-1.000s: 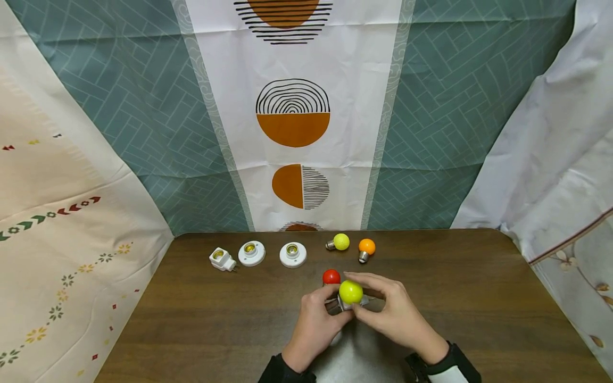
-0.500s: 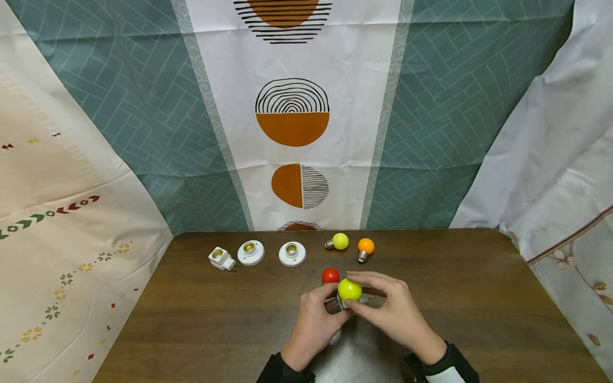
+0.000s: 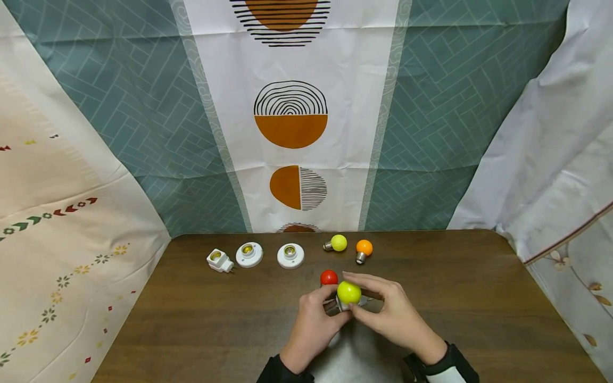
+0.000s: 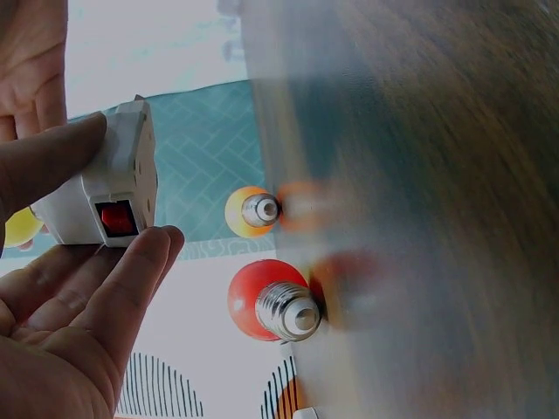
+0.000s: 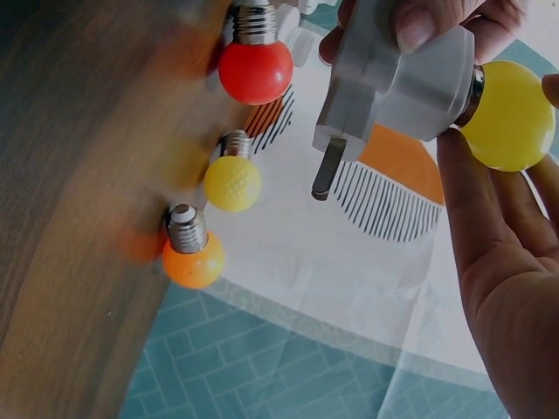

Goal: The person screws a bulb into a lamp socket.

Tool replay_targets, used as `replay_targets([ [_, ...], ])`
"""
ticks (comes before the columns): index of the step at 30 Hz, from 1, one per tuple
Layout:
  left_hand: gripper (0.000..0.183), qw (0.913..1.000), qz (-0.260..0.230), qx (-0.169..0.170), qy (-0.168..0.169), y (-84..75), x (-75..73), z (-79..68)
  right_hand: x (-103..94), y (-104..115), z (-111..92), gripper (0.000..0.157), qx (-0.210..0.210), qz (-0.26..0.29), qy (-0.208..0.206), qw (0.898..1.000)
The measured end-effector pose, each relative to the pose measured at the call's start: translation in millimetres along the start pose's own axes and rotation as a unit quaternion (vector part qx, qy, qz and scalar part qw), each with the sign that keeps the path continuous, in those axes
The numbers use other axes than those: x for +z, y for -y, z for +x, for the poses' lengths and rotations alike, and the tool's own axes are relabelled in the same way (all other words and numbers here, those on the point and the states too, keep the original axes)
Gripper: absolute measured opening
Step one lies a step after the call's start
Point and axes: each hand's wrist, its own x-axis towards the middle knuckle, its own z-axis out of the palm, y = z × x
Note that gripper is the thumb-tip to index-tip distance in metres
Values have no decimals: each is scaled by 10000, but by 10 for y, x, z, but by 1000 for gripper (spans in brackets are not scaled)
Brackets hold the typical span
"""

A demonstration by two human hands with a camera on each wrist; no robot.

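My left hand (image 3: 313, 322) grips a white plug-in bulb socket (image 4: 131, 157) between thumb and fingers, above the table. A red rocker switch (image 4: 115, 218) shows on its side, and a metal plug pin (image 5: 328, 170) sticks out at the end. A smooth yellow bulb (image 3: 349, 292) sits in the socket's mouth, with a dark strip of its metal base visible in the right wrist view. My right hand (image 3: 397, 311) has its thumb and fingers around this bulb's globe. Just behind the hands lies a red bulb (image 3: 329, 277), partly hidden in the head view.
Toward the back lie a dimpled yellow bulb (image 3: 339, 243) and an orange bulb (image 3: 364, 247). Left of them are two round white bulb holders (image 3: 290, 263) (image 3: 249, 261) and another white plug-in socket (image 3: 221, 261). A patterned cloth (image 3: 421, 133) hangs behind the wooden table (image 3: 201, 324).
My right thumb and fingers shift slightly on the yellow bulb. The left hand keeps holding the socket in nearly the same place, and the head view moves a little.
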Motion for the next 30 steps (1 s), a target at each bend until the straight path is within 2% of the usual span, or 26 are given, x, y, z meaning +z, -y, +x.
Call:
replay_targets([
  [6,39,9999,-124,-56,20,-6,0,-1,-26,172,36,45,-54,5,-101,9999],
  [13,39,10000,-19,-10,6,-6,-5,0,-1,165,35,41,-68,-55,-378,9992],
  [21,36,9998,-198,52,-8,-1,2,-1,34,171,38,39,160,-133,-835,9963],
  [25,34,9999,-119,105,-52,7,-3,-1,62,30,20,45,245,-193,-864,9958],
  [30,34,9999,-132,69,-52,13,-15,0,72,-153,-16,52,350,-227,-654,9970],
])
